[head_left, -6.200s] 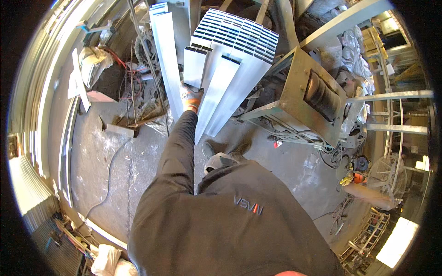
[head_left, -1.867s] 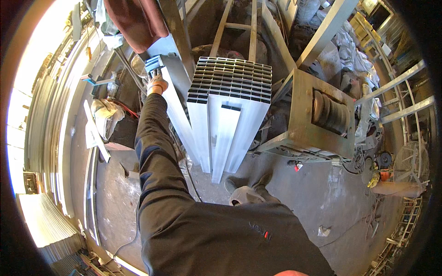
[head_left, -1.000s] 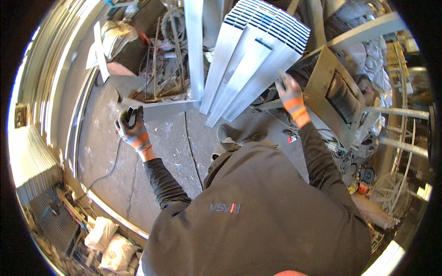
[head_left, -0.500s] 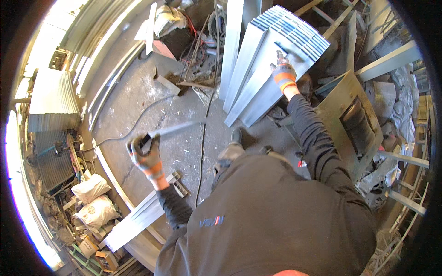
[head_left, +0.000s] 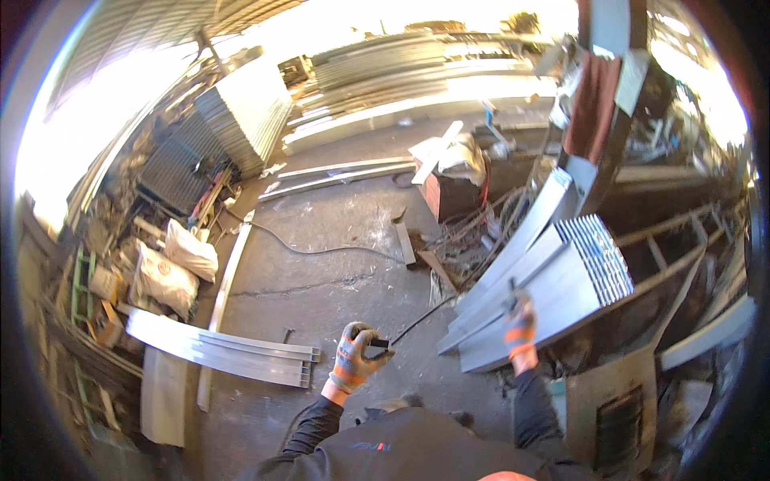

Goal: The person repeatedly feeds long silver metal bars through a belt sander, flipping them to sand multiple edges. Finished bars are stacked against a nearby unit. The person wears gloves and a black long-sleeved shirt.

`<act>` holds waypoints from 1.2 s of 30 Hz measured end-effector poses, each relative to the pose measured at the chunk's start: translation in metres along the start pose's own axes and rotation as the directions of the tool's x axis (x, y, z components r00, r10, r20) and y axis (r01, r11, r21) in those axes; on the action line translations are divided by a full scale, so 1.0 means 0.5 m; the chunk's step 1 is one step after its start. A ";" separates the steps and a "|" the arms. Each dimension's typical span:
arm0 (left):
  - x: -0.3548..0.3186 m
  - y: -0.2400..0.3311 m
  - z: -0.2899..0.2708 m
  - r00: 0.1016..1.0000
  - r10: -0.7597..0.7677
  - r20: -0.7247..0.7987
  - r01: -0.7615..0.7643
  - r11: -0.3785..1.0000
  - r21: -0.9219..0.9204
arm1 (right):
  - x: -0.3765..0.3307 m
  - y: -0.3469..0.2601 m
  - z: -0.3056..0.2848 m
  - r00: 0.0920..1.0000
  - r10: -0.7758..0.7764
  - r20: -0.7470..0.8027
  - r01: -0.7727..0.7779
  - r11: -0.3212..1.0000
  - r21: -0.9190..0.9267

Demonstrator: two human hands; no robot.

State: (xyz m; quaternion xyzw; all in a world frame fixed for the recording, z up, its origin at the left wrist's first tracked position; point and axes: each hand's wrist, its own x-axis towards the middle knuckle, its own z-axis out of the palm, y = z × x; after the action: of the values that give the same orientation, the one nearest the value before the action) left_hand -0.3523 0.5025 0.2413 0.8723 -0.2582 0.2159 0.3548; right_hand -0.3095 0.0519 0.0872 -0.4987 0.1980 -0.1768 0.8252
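Note:
My left hand (head_left: 357,353), in a grey and orange work glove, is closed round a small dark block-shaped piece (head_left: 378,344), the end of a flat-bladed tool; its blade cannot be made out now. In a matching glove, my right hand (head_left: 520,317) is blurred over the stack of long silver metal profiles (head_left: 529,297) on the right. A thin dark stick-like tool (head_left: 512,284) juts from its fingers. To the left of my left hand, a few silver channel profiles (head_left: 233,353) lie side by side, their cut ends toward me.
White sacks (head_left: 164,272) sit at the left near a stack of corrugated sheets (head_left: 245,112). A black cable (head_left: 321,251) crosses the concrete floor. A steel post (head_left: 597,144) rises at the back right. A brownish metal panel (head_left: 613,401) stands at the near right.
The view has tilted up and turned left, showing more of the yard. My left hand's tool has turned, so its pale blade no longer shows. My right hand has come back along the profiles, away from their far ends.

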 end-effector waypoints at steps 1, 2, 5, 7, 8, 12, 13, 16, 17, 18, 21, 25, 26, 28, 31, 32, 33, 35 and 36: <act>-0.015 0.005 -0.012 1.000 0.010 -0.002 -0.010 1.000 -0.009 | -0.074 0.022 0.045 0.994 0.058 0.092 -0.070 0.988 0.138; -0.030 0.010 -0.023 1.000 0.009 0.005 -0.009 0.998 -0.066 | -0.143 0.036 0.084 0.972 -0.089 0.216 0.133 0.971 -0.197; -0.055 0.014 -0.058 0.995 0.088 0.037 -0.080 0.982 -0.170 | -0.339 0.053 0.190 0.656 -0.462 0.597 0.735 0.214 -0.643; -0.071 0.012 -0.085 0.982 0.179 0.059 -0.163 0.964 -0.212 | -0.431 0.043 0.258 0.653 -0.465 0.598 0.752 0.302 -0.586; -0.078 0.008 -0.098 0.974 0.224 0.047 -0.206 0.948 -0.244 | -0.466 0.036 0.290 0.671 -0.446 0.592 0.740 0.344 -0.579; -0.134 -0.032 -0.155 0.972 0.226 0.065 -0.189 0.915 -0.357 | -0.582 0.031 0.385 0.662 -0.403 0.632 0.749 0.385 -0.540; -0.148 -0.042 -0.158 0.971 0.231 0.059 -0.183 0.881 -0.437 | -0.608 0.038 0.399 0.707 -0.350 0.615 0.703 0.446 -0.554; -0.206 -0.109 -0.174 0.939 0.323 0.118 -0.244 0.866 -0.437 | -0.684 0.087 0.429 0.752 -0.206 0.626 0.629 0.507 -0.589; -0.226 -0.135 -0.180 0.929 0.343 0.136 -0.240 0.842 -0.483 | -0.704 0.106 0.433 0.721 -0.217 0.659 0.666 0.482 -0.569; -0.245 -0.162 -0.190 0.908 0.367 0.202 -0.228 0.837 -0.497 | -0.721 0.128 0.438 0.679 -0.214 0.703 0.711 0.432 -0.555; -0.296 -0.217 -0.204 0.878 0.407 0.252 -0.236 0.826 -0.513 | -0.771 0.197 0.437 0.760 -0.016 0.650 0.416 0.780 -0.468; -0.324 -0.249 -0.199 0.863 0.435 0.256 -0.267 0.824 -0.499 | -0.813 0.316 0.421 0.755 0.185 0.629 0.109 0.910 -0.400; -0.326 -0.245 -0.192 0.861 0.434 0.263 -0.271 0.831 -0.485 | -0.814 0.339 0.406 0.709 0.162 0.687 0.248 0.854 -0.458; -0.331 -0.220 -0.180 0.871 0.415 0.262 -0.282 0.860 -0.425 | -0.810 0.378 0.377 0.769 0.169 0.616 0.380 0.655 -0.653; -0.329 -0.155 -0.177 0.854 0.384 0.351 -0.252 0.895 -0.368 | -0.799 0.392 0.336 0.796 0.085 0.599 0.563 0.259 -0.785; -0.326 -0.135 -0.185 0.885 0.386 0.260 -0.256 0.870 -0.420 | -0.796 0.383 0.327 0.789 0.015 0.615 0.593 0.247 -0.767; -0.317 -0.117 -0.193 0.894 0.381 0.237 -0.244 0.855 -0.457 | -0.795 0.370 0.323 0.822 -0.011 0.569 0.524 0.407 -0.748; -0.292 -0.088 -0.210 0.891 0.406 0.202 -0.239 0.800 -0.550 | -0.801 0.322 0.325 0.910 0.039 0.413 0.051 0.978 -0.204; -0.287 -0.074 -0.219 0.907 0.407 0.113 -0.271 0.766 -0.582 | -0.808 0.288 0.330 0.888 0.047 0.457 -0.078 0.996 0.050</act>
State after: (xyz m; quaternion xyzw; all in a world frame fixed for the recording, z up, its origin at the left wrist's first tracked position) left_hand -0.4621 0.6476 0.2139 0.6890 -0.5032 0.0891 0.5139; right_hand -0.5601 0.4371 0.0893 -0.4915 0.0092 -0.0352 0.8701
